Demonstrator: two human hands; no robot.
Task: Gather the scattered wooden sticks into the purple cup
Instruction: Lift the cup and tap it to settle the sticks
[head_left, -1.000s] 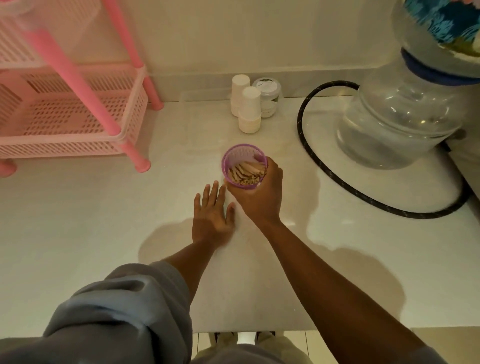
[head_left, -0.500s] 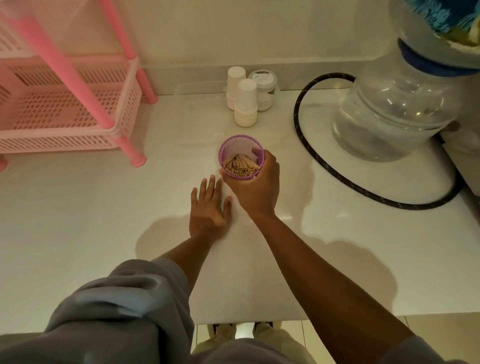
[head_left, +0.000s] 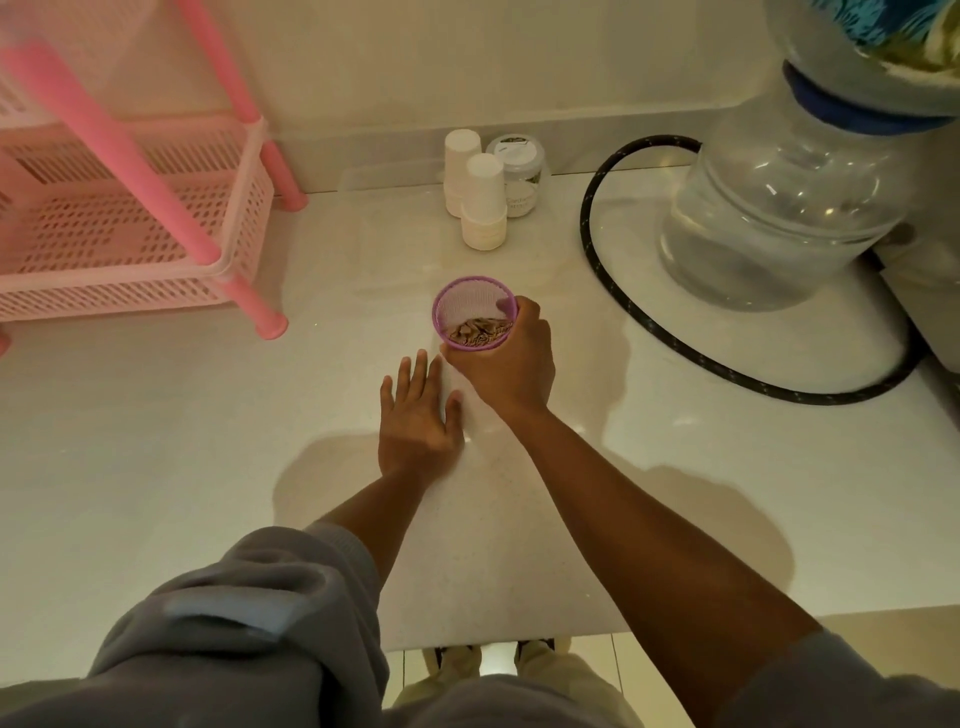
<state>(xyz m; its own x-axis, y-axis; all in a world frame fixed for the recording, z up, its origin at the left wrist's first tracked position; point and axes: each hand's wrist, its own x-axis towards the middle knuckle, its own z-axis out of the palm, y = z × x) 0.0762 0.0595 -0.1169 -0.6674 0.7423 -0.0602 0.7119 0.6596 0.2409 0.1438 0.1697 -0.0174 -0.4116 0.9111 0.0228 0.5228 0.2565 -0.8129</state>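
The purple cup stands on the white counter near its middle, with several wooden sticks lying inside it. My right hand is wrapped around the cup's near right side, thumb over the rim. My left hand lies flat on the counter just left of and below the cup, fingers spread, holding nothing. No loose sticks show on the counter.
A pink plastic rack stands at the back left. Two stacks of white paper cups and a small lidded jar stand behind the purple cup. A large water bottle and a black hose fill the right.
The view shifted slightly. The sticks have settled lower inside the cup. My right hand still grips the cup and my left hand stays flat beside it.
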